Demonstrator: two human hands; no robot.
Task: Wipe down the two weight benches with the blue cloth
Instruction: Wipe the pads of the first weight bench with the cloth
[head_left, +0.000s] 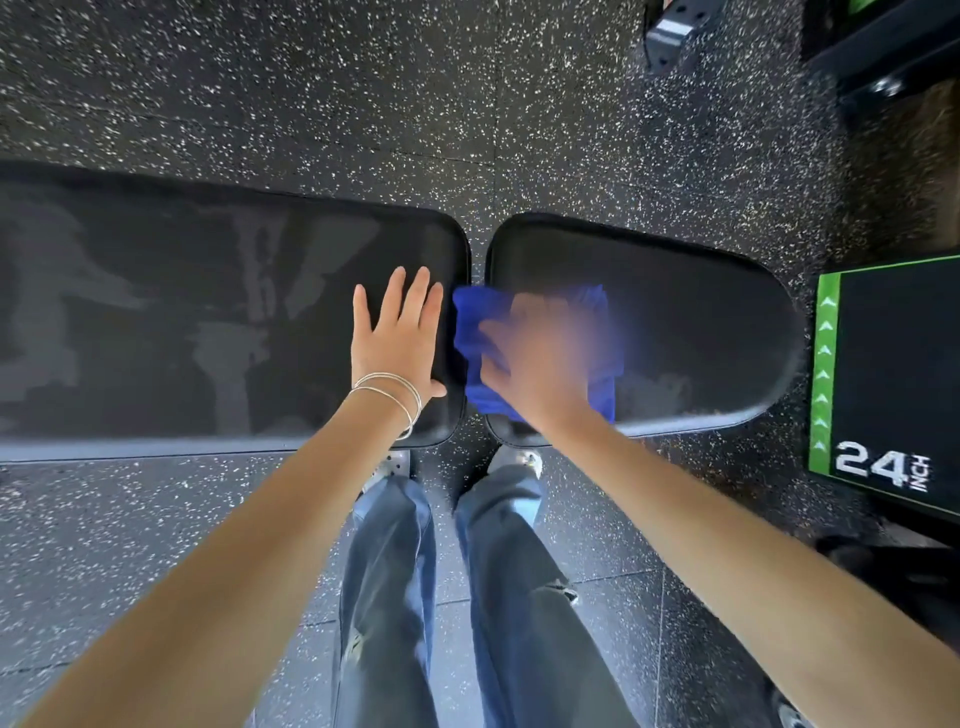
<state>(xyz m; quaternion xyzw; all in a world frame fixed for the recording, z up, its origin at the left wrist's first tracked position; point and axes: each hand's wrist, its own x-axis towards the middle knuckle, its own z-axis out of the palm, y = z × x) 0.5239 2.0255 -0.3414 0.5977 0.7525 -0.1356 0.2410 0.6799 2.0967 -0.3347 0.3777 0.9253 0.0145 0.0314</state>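
Note:
Two black padded bench surfaces lie side by side, a narrow gap between them. The long left pad (182, 312) shows wet streaks. My left hand (397, 338) rests flat on its right end, fingers spread, thin bracelets on the wrist. The shorter rounded right pad (701, 322) carries the blue cloth (470, 332) at its left end. My right hand (540, 353) presses down on the cloth and is blurred by motion. Part of the cloth is hidden under that hand.
A black and green plyo box (893, 374) marked 24 INCH stands just right of the right pad. Black equipment (675, 36) sits at the top right. The floor (311, 93) is speckled rubber. My legs in blue jeans (389, 571) stand close to the pads.

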